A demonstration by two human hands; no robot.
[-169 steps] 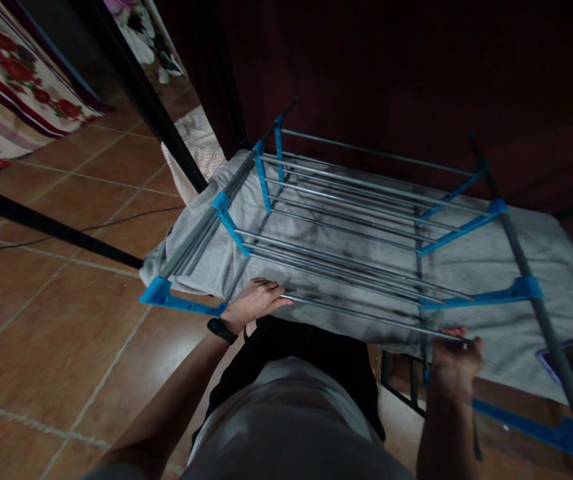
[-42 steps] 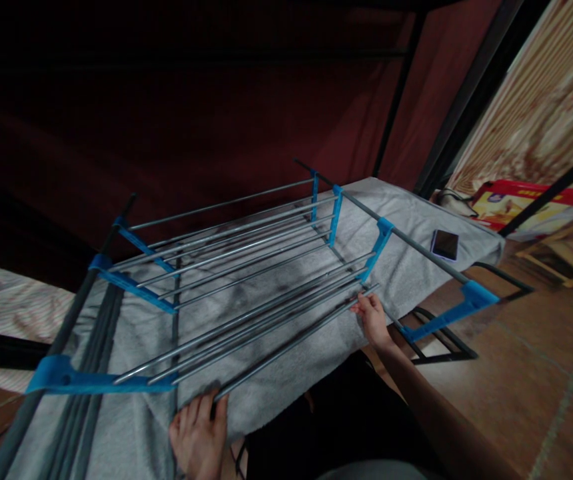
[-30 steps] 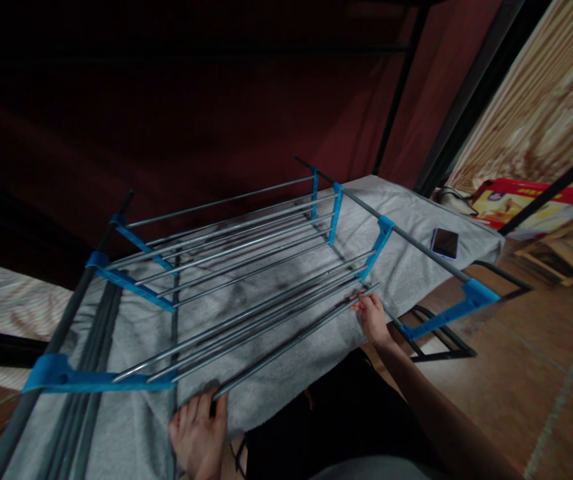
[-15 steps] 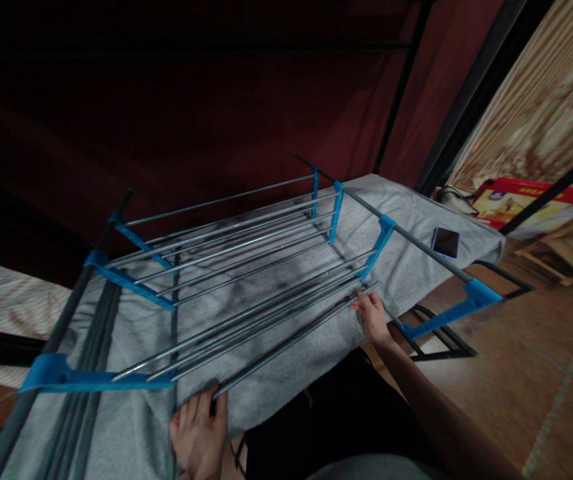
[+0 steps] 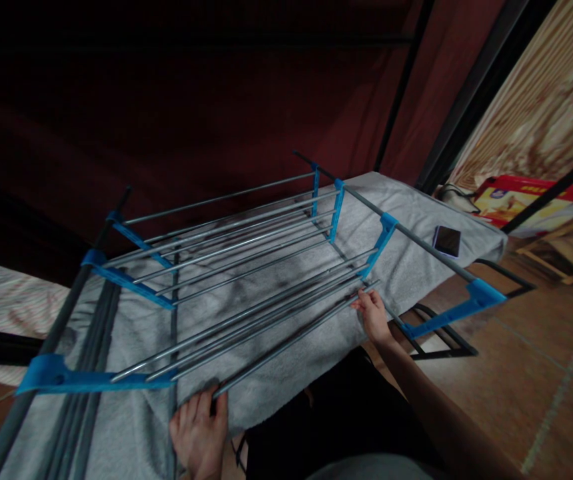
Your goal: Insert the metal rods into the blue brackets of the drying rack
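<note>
Grips unchanged this last second, so no visible progress: we hold the rod [image 5: 291, 343] along the near side of the rack [image 5: 239, 319], left hand [image 5: 199, 430] curled round one end, right hand [image 5: 372, 317] pinching near the other.

Black bottoms [image 5: 311, 420] show below a grey top [image 5: 374, 468].

Grey cloth-covered surface [image 5: 401, 200] | blue-jointed rack [image 5: 235, 247] | bundled tubes [image 5: 97, 333] | phone [image 5: 447, 241]

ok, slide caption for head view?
Left hand and right hand hold a gray rod at the near side of a blue-bracketed rack over a gray blanket.
</note>
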